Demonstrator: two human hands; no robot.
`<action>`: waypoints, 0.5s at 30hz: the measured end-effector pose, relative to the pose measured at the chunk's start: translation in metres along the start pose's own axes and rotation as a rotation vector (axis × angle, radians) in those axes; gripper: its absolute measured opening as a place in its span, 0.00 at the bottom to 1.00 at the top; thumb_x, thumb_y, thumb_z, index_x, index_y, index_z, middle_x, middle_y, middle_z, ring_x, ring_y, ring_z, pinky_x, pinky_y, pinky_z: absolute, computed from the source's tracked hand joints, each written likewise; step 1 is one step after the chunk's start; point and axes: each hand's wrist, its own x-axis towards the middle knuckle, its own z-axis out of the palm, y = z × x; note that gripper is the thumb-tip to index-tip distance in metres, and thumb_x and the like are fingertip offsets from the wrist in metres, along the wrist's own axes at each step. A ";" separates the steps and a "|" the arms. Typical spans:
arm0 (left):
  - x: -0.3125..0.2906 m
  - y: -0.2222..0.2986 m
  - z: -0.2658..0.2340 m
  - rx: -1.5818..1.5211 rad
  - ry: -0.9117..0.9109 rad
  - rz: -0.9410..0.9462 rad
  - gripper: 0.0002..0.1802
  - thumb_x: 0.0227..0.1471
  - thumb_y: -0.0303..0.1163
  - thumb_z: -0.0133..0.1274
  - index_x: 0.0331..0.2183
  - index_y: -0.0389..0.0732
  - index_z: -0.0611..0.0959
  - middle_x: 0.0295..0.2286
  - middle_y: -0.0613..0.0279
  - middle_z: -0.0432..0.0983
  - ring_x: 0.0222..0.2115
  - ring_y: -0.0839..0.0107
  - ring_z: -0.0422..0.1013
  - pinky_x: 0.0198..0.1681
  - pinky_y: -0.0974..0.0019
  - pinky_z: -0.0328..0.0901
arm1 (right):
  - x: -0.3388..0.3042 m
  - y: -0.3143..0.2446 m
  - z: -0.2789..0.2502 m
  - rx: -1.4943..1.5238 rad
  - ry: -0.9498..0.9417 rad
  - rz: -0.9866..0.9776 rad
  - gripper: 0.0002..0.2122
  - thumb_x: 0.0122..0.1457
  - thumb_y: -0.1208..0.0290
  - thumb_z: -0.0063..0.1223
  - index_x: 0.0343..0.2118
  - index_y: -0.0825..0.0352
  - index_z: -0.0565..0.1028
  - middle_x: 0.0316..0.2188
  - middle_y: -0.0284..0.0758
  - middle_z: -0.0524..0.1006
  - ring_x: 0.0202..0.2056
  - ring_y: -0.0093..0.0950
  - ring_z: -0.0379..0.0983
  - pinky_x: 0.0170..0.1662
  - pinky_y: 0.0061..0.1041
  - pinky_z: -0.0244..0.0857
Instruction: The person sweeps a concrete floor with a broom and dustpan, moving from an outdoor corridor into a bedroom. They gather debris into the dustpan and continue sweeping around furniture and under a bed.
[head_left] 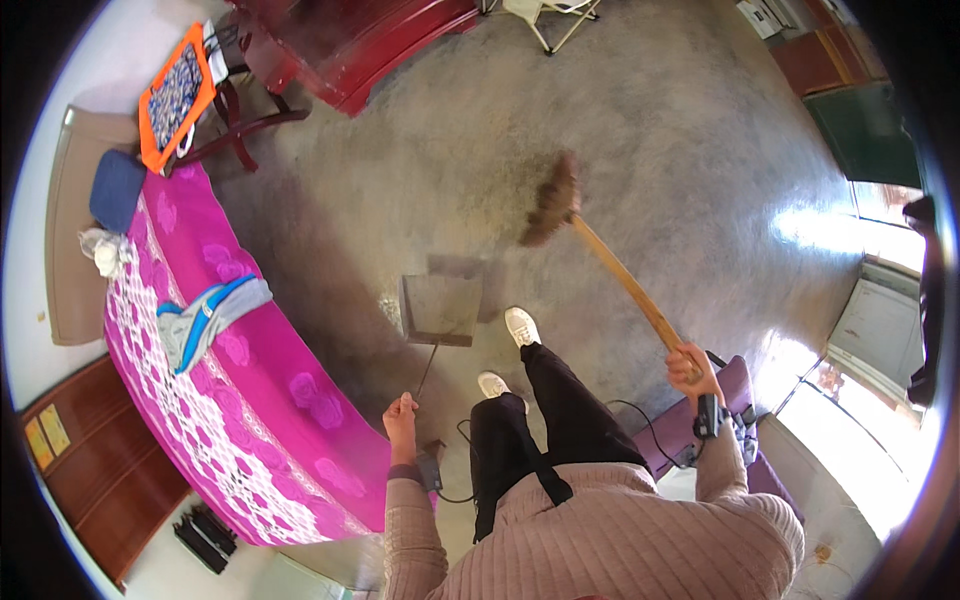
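My right hand [692, 372] is closed round the wooden handle of a broom [628, 280]. The broom reaches forward and left, and its brown head, slightly blurred, is at the floor ahead of my feet. Low on the left, my left hand [401, 420] grips the thin handle of a grey metal dustpan [440, 308]. The pan is in front of my left foot, its wide mouth facing away from me. A gap of floor separates the broom head from the pan. Whether the pan holds any dirt, I cannot tell.
Along the left runs a piece of furniture under a pink cover [290, 390], with a grey and blue cloth [215, 318] on it. Dark red wooden furniture [350, 50] and a folding stool [550, 15] stand ahead. A purple seat [735, 385] is beside my right arm.
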 end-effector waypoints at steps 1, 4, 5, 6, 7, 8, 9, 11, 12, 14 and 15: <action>0.007 0.011 0.000 0.041 0.006 0.033 0.21 0.52 0.43 0.51 0.15 0.40 0.75 0.11 0.76 0.58 0.14 0.85 0.53 0.17 0.76 0.47 | -0.012 0.002 -0.003 -0.027 0.065 -0.084 0.04 0.56 0.72 0.43 0.27 0.62 0.62 0.17 0.24 0.63 0.14 0.14 0.57 0.16 0.15 0.52; 0.026 0.041 -0.002 0.082 -0.005 0.120 0.21 0.51 0.42 0.51 0.15 0.39 0.75 0.11 0.75 0.58 0.14 0.84 0.54 0.18 0.75 0.49 | -0.028 0.010 0.005 -0.082 0.231 -0.284 0.03 0.54 0.74 0.44 0.29 0.62 0.62 0.17 0.25 0.63 0.15 0.16 0.58 0.16 0.16 0.53; 0.032 0.049 -0.002 0.098 -0.001 0.121 0.21 0.51 0.42 0.51 0.15 0.39 0.75 0.11 0.75 0.59 0.14 0.84 0.54 0.18 0.75 0.49 | -0.025 0.014 0.011 -0.133 0.251 -0.315 0.04 0.54 0.74 0.44 0.30 0.61 0.63 0.17 0.25 0.63 0.15 0.16 0.59 0.16 0.16 0.53; 0.037 0.057 -0.001 0.100 -0.009 0.142 0.21 0.51 0.42 0.51 0.15 0.38 0.76 0.11 0.75 0.59 0.14 0.84 0.54 0.18 0.75 0.49 | -0.019 0.017 0.019 -0.166 0.268 -0.344 0.04 0.53 0.74 0.45 0.31 0.61 0.63 0.17 0.25 0.63 0.15 0.17 0.59 0.17 0.16 0.53; 0.043 0.065 0.000 0.110 -0.006 0.147 0.21 0.51 0.42 0.51 0.15 0.38 0.76 0.11 0.75 0.59 0.14 0.84 0.55 0.18 0.75 0.49 | -0.013 0.020 0.028 -0.230 0.255 -0.368 0.06 0.53 0.75 0.45 0.33 0.61 0.63 0.17 0.25 0.63 0.15 0.17 0.59 0.17 0.16 0.53; 0.049 0.072 0.001 0.123 0.000 0.149 0.21 0.52 0.42 0.50 0.15 0.38 0.76 0.11 0.75 0.59 0.14 0.84 0.55 0.18 0.75 0.50 | -0.006 0.023 0.037 -0.274 0.238 -0.391 0.07 0.53 0.75 0.45 0.35 0.60 0.64 0.17 0.25 0.63 0.15 0.17 0.59 0.17 0.16 0.53; 0.054 0.078 0.004 0.121 -0.011 0.150 0.21 0.51 0.42 0.51 0.15 0.38 0.76 0.11 0.74 0.60 0.14 0.84 0.55 0.18 0.75 0.50 | 0.001 0.026 0.048 -0.318 0.225 -0.413 0.08 0.53 0.75 0.45 0.36 0.60 0.64 0.17 0.26 0.63 0.15 0.17 0.59 0.17 0.16 0.53; 0.067 0.090 0.012 0.129 -0.029 0.137 0.20 0.51 0.41 0.51 0.15 0.38 0.76 0.11 0.74 0.60 0.14 0.84 0.55 0.18 0.75 0.51 | 0.018 0.023 0.072 -0.294 0.119 -0.408 0.12 0.54 0.76 0.42 0.42 0.58 0.64 0.16 0.24 0.60 0.15 0.16 0.57 0.17 0.16 0.52; 0.075 0.096 0.016 0.140 -0.032 0.145 0.20 0.51 0.41 0.51 0.15 0.38 0.76 0.11 0.74 0.60 0.14 0.83 0.56 0.18 0.75 0.51 | 0.030 0.018 0.087 -0.267 0.037 -0.388 0.12 0.54 0.76 0.42 0.42 0.58 0.64 0.16 0.24 0.59 0.16 0.16 0.56 0.18 0.16 0.51; 0.092 0.108 0.028 0.184 -0.038 0.138 0.19 0.50 0.40 0.51 0.15 0.38 0.76 0.11 0.74 0.61 0.14 0.83 0.56 0.18 0.74 0.51 | 0.063 0.002 0.118 -0.265 -0.104 -0.320 0.11 0.55 0.76 0.40 0.42 0.58 0.64 0.16 0.23 0.57 0.17 0.15 0.56 0.19 0.15 0.51; 0.101 0.114 0.034 0.185 -0.043 0.130 0.19 0.50 0.40 0.51 0.15 0.38 0.76 0.11 0.73 0.61 0.14 0.83 0.56 0.18 0.74 0.52 | 0.086 -0.007 0.135 -0.268 -0.154 -0.266 0.11 0.56 0.76 0.39 0.42 0.58 0.64 0.17 0.23 0.57 0.18 0.15 0.56 0.21 0.15 0.51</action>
